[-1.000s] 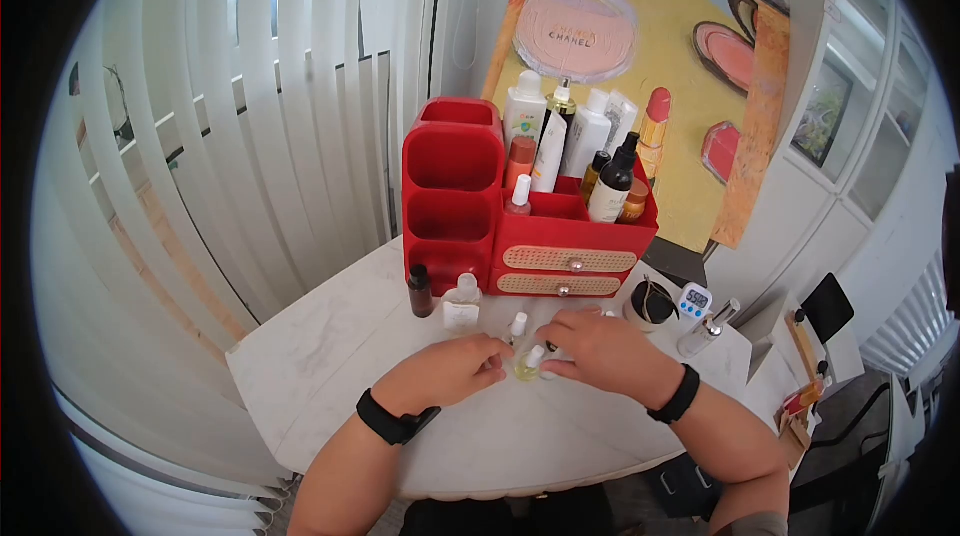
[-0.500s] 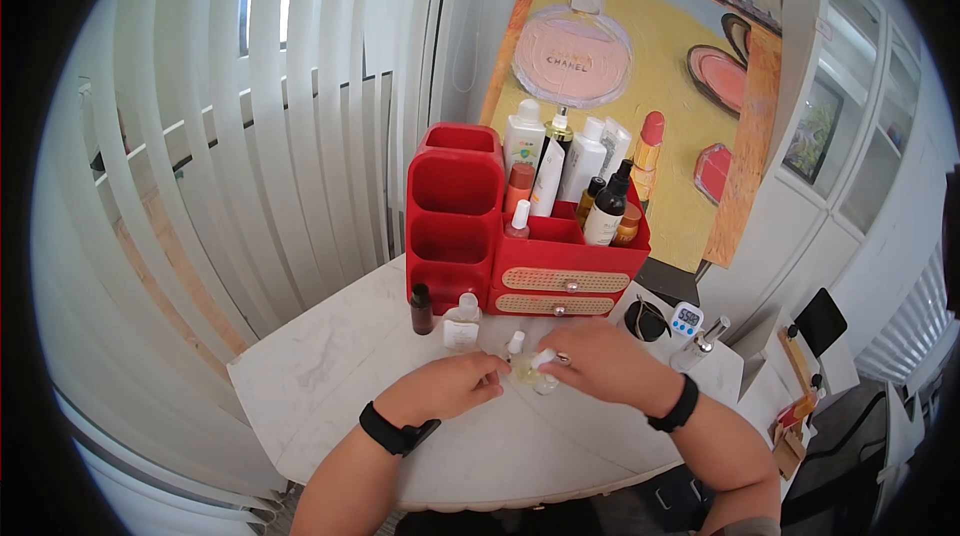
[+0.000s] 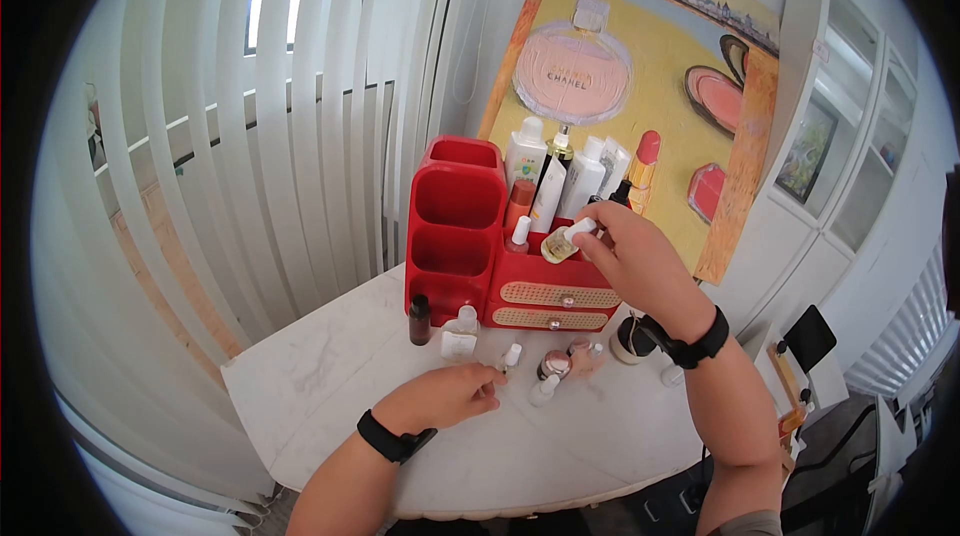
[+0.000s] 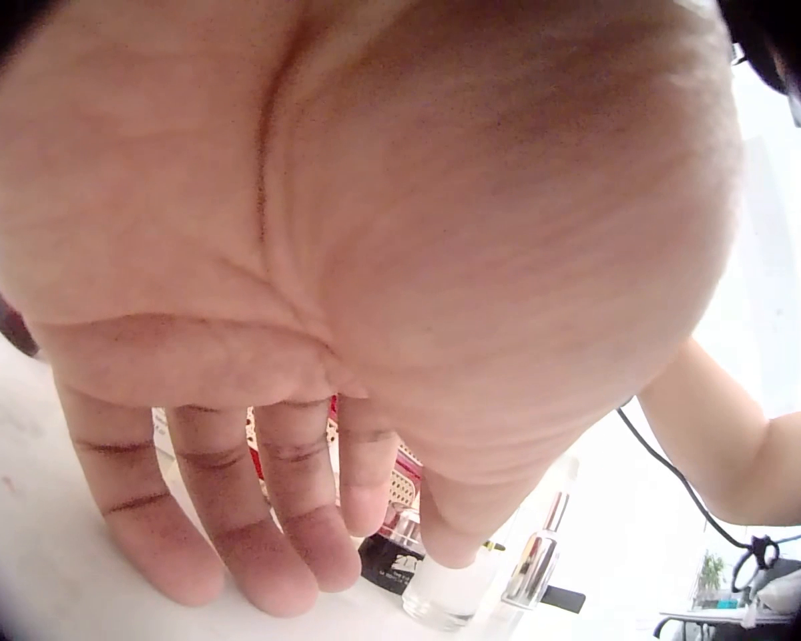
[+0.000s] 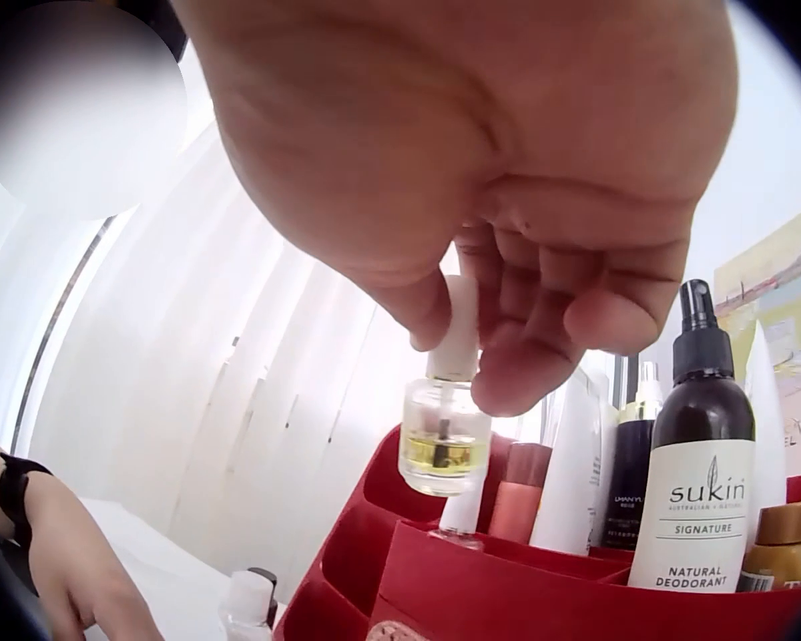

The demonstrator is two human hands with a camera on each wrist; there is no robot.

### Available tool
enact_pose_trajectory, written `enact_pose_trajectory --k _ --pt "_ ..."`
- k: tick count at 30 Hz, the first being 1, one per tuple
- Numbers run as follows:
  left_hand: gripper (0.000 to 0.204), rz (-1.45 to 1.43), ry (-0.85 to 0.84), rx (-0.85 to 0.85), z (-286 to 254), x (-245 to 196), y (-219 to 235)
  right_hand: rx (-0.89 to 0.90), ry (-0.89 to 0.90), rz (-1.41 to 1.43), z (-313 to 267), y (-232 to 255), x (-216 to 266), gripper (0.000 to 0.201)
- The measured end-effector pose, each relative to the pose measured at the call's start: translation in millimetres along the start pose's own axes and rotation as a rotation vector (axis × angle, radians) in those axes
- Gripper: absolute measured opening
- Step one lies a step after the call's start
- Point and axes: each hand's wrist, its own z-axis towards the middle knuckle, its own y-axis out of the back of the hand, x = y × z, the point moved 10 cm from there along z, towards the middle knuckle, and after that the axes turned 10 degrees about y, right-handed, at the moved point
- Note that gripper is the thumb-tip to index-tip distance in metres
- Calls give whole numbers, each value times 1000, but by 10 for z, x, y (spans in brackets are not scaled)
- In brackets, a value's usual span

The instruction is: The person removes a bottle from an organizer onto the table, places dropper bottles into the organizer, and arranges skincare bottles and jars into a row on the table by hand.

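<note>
My right hand [image 3: 640, 256] pinches the white cap of a small clear nail polish bottle [image 5: 445, 441] between thumb and fingers. Pale yellow liquid shows low in the glass. The bottle hangs slightly tilted over the front compartments of the red cosmetics organizer [image 3: 490, 314], beside a white-capped bottle [image 3: 519, 232] standing there. Down at the tabletop, my left hand [image 3: 440, 398] has loosely bent fingers and holds nothing. Its fingertips are right by another small white-capped bottle [image 3: 512, 356]. A round jar [image 3: 554, 366] and a further white-capped bottle [image 3: 544, 391] stand to its right.
Tubes and bottles fill the organizer's back, with a dark Sukin spray bottle [image 5: 701, 468] at its right. A dark bottle [image 3: 419, 320] and a clear bottle [image 3: 459, 336] stand before it on the white table [image 3: 330, 376]. A black-topped jar [image 3: 632, 339] is at the right.
My right hand has lifted the nail polish bottle from the tabletop up and over the organizer, uncovering the jar and bottles beneath. My left hand has stayed nearly in place.
</note>
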Motion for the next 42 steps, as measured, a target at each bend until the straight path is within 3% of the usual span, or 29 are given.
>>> enact_pose_trajectory --k 15,30,42 --pt "39 29 21 -3 -26 -31 8 149 11 -209 267 -462 -375 24" --pt "41 34 26 10 -11 -30 6 268 -28 -103 325 -796 -578 25" --pt "40 -7 16 -14 -45 -86 44 177 24 -35 266 -676 -427 35"
